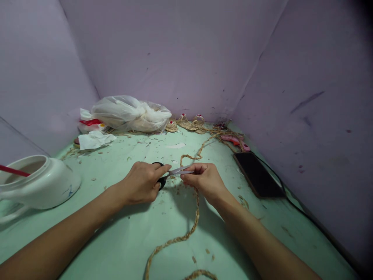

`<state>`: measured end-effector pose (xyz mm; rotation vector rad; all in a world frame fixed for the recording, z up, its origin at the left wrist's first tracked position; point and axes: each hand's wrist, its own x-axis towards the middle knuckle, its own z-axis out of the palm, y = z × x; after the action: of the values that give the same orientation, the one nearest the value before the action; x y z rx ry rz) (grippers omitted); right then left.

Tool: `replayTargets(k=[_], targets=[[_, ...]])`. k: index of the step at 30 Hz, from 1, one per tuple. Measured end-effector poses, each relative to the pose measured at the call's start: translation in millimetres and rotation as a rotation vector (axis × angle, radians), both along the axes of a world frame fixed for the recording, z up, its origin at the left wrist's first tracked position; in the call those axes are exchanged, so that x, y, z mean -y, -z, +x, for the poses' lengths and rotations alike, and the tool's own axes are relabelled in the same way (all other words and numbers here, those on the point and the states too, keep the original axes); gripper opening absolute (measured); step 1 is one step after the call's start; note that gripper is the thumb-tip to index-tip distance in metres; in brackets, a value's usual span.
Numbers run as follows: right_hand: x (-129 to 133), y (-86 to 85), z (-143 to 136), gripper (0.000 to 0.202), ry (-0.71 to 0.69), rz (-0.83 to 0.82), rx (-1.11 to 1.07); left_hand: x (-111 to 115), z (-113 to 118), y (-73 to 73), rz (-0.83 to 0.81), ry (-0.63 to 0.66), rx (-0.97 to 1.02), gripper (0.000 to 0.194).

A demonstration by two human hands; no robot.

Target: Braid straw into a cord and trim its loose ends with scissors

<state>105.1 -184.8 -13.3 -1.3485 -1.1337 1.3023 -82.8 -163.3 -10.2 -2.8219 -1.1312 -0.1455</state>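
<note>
My left hand [145,181] is closed around the black handles of a pair of scissors [175,171], whose blades point right and look slightly parted. At the blade tips, my right hand [205,179] pinches a braided straw cord [197,210] between thumb and fingers. The exact spot it grips is hidden by the fingers. From there the cord winds down toward the front edge of the view, and another stretch runs up and away to the back right.
A white pot [55,182] with a red stick stands left. At the back lie a knotted plastic bag [131,113], a white tissue [96,140] and small woven straw pieces [190,123]. A phone [259,175] with a black cable lies right. Straw scraps dot the green surface [122,241].
</note>
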Motion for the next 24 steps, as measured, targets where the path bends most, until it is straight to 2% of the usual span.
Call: replayTargets(k=[6,10,12,14,16,19,21,24], targets=[[-0.7,4.2,0.7,0.007,-0.003,0.013,0.006,-1.6,-0.6,1.7,-0.030,0.012,-0.018,0.054],[-1.1,4.3,1.7,0.008,0.000,0.006,-0.029,-2.0,-1.1,1.0,-0.122,0.022,0.077,0.051],[-1.6,3.0,2.1,0.011,0.008,0.012,-0.060,-2.2,-1.1,-0.4,-0.196,0.020,0.206,0.046],[-2.1,2.6,1.8,0.013,0.015,0.024,-0.090,-2.7,0.5,-2.3,-0.296,-0.022,0.424,0.036],[-1.2,3.8,-0.1,0.015,0.005,0.018,-0.091,-3.5,4.6,-4.3,-0.436,-0.138,0.715,0.028],[5.1,7.4,-7.2,0.012,-0.081,-0.029,-0.027,-5.2,13.3,-5.8,-0.655,-0.359,1.057,0.038],[12.1,9.2,-13.8,0.008,-0.182,-0.054,0.032,-6.3,18.0,-4.9,-0.724,-0.408,1.119,0.042],[21.8,10.8,-21.9,0.003,-0.285,-0.041,0.118,-6.8,20.8,-1.8,-0.731,-0.316,1.041,0.038]])
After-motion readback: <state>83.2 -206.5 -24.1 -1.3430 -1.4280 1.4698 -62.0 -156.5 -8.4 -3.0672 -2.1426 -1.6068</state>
